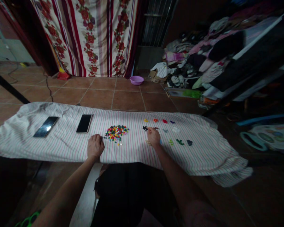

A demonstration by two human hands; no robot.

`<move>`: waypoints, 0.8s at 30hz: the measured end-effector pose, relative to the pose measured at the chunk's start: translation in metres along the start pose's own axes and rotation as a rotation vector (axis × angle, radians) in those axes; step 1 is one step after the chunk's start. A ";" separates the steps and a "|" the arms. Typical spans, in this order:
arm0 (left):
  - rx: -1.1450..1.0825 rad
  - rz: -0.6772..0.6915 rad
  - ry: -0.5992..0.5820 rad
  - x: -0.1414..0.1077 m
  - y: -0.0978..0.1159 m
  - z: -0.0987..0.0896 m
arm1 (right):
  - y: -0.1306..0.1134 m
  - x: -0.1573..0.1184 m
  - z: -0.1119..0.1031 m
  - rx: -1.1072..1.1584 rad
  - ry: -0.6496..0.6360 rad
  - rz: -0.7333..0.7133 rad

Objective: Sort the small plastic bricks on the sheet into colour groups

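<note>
My right hand (153, 136) is over the right part of the striped cloth, its fingers pinched together beside a small cluster of black pieces (145, 128). Anything between the fingertips is too small to make out. Partly covered by this hand are some beige pieces (149, 142) and a few dark reddish pieces (156, 128). My left hand (95, 146) rests on the cloth with its fingers curled under, just left of a mixed pile of small coloured pieces (115, 132). A yellow piece (118, 144) and a whitish one (121, 144) lie in front of the pile.
Colour-sorted clusters include yellow (145, 120), orange (155, 120), red (164, 121), white (176, 129) and dark green (180, 142). Two phones (84, 123) lie at left on the striped cloth (198, 157). Beyond are a purple basin (136, 80) and heaped clothes (203, 56).
</note>
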State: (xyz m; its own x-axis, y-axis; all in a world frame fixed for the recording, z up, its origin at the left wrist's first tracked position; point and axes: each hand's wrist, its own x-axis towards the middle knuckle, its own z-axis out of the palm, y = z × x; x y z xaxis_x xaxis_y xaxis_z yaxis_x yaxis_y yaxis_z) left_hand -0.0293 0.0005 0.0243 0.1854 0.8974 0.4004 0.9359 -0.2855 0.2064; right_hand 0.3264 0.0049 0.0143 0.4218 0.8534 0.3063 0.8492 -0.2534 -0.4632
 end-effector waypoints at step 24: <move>-0.006 -0.020 -0.024 0.000 0.001 0.000 | -0.104 -0.042 0.026 0.147 -0.193 -0.414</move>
State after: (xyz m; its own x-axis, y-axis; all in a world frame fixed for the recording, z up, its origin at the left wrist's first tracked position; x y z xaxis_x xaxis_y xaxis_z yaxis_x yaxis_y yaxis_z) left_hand -0.0286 0.0005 0.0249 0.1742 0.9105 0.3749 0.9375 -0.2699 0.2197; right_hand 0.2121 0.0068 0.0280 -0.0212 0.9414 0.3365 0.8738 0.1810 -0.4514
